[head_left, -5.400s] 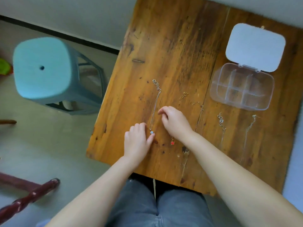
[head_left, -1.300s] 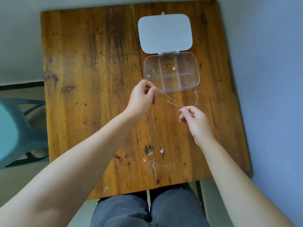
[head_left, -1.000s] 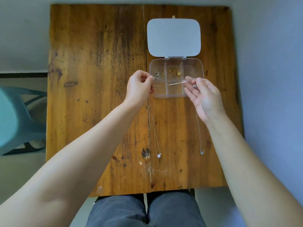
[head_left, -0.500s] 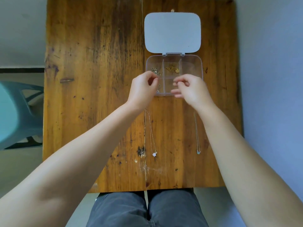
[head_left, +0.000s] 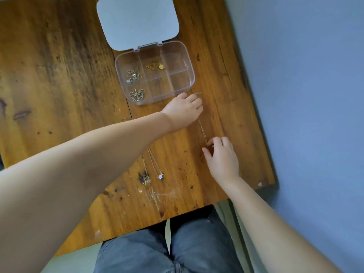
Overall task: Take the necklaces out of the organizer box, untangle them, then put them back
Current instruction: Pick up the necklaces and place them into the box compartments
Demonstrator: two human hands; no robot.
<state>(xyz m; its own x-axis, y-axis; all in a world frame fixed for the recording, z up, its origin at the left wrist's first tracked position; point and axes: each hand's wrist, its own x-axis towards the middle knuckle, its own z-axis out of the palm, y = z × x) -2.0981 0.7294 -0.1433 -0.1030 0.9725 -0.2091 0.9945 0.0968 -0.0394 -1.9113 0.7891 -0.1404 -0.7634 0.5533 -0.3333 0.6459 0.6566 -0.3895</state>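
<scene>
Both hands pinch one thin chain (head_left: pixel 202 129) — left hand (head_left: pixel 184 110), right hand (head_left: pixel 221 157) — its pendant hidden.

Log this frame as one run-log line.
phase: restowing | left hand: on thin silver chain near clear plastic organizer box | right hand: pinching chain's lower end | box: three compartments filled | white-flower pendant necklace: on wooden table

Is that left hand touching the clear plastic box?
Apart. In the head view, a strip of bare wooden table shows between the left hand and the near edge of the organizer box.
</scene>
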